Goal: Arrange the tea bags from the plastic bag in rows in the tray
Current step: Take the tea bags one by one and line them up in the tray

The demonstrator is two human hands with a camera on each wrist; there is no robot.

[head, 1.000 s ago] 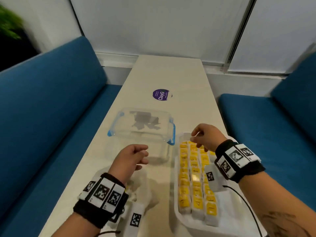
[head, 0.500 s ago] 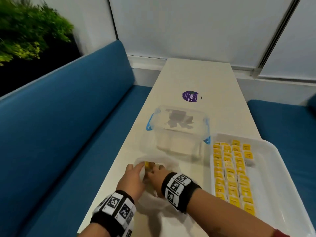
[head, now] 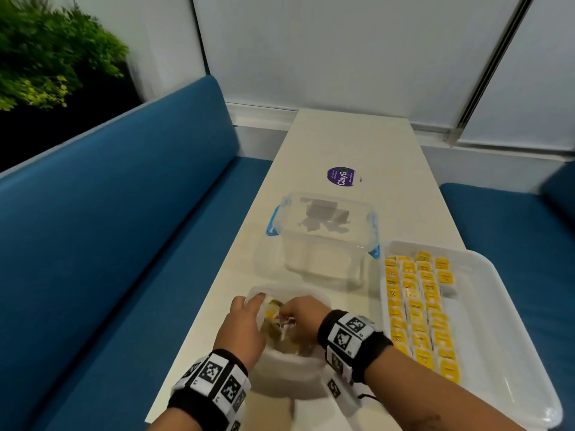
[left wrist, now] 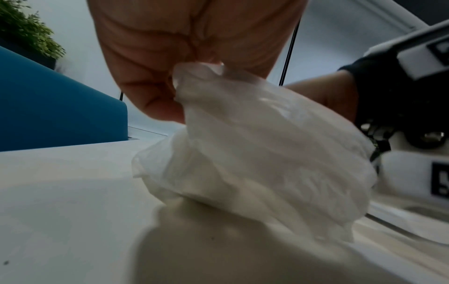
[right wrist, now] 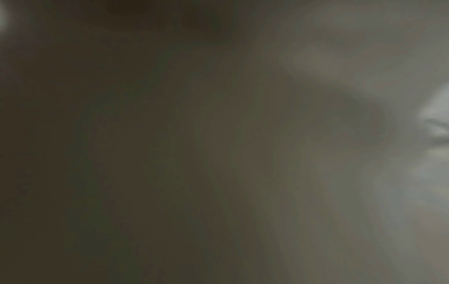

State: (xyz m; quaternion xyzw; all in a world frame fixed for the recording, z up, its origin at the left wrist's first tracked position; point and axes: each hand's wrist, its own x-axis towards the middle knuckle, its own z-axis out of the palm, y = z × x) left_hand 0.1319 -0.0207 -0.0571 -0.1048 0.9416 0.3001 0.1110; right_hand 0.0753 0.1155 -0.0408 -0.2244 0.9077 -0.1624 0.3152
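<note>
A thin white plastic bag (head: 289,359) lies on the table's near left part, its mouth open. My left hand (head: 253,301) pinches the bag's left edge and lifts it; in the left wrist view the left hand (left wrist: 194,76) has the plastic bunched between thumb and fingers. My right hand (head: 298,315) reaches into the bag's mouth, its fingertips beside yellow tea bags (head: 270,313) and hidden by the plastic. The right wrist view is dark and blurred. To the right, the white tray (head: 513,306) holds yellow tea bags (head: 417,309) in rows along its left side.
A clear plastic box (head: 323,237) with blue clips stands just beyond the bag, next to the tray's far left corner. A purple round sticker (head: 341,176) lies farther up the table. Blue benches (head: 109,244) run along both sides; a plant (head: 46,57) is far left.
My right hand left the tray's tea bags and moved left into the plastic bag. My left hand took hold of the bag's edge. The head view swung left.
</note>
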